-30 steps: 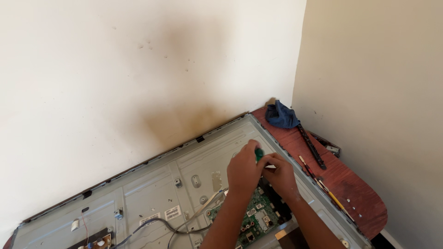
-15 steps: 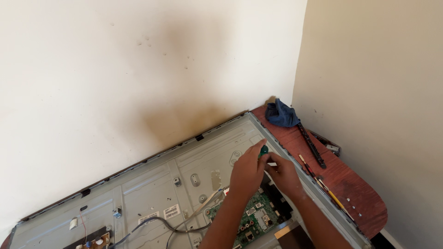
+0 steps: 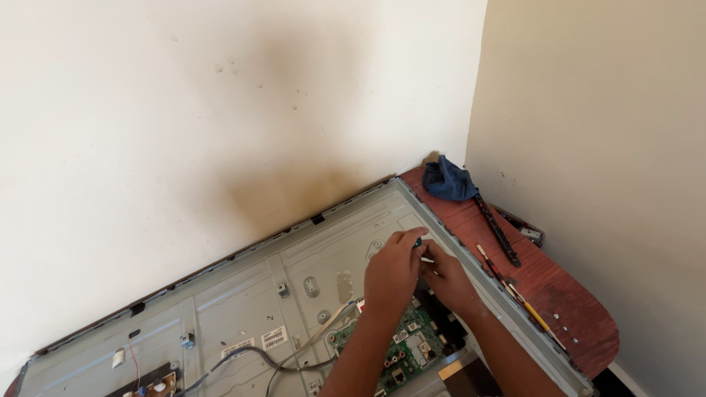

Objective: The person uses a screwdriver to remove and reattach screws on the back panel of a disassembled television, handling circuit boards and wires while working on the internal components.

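Gripping a green-handled screwdriver [image 3: 417, 242] — left hand [image 3: 392, 270], right hand [image 3: 443, 276] just beside.

Matt grey metal panel [image 3: 243, 294], glossy green circuit board [image 3: 401, 353] — reddish wood table [image 3: 581, 316], blue cloth [image 3: 448, 180]

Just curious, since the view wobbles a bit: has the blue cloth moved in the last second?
No. The cloth lies in the same place, at the far end of the red table, just past the metal panel's corner.
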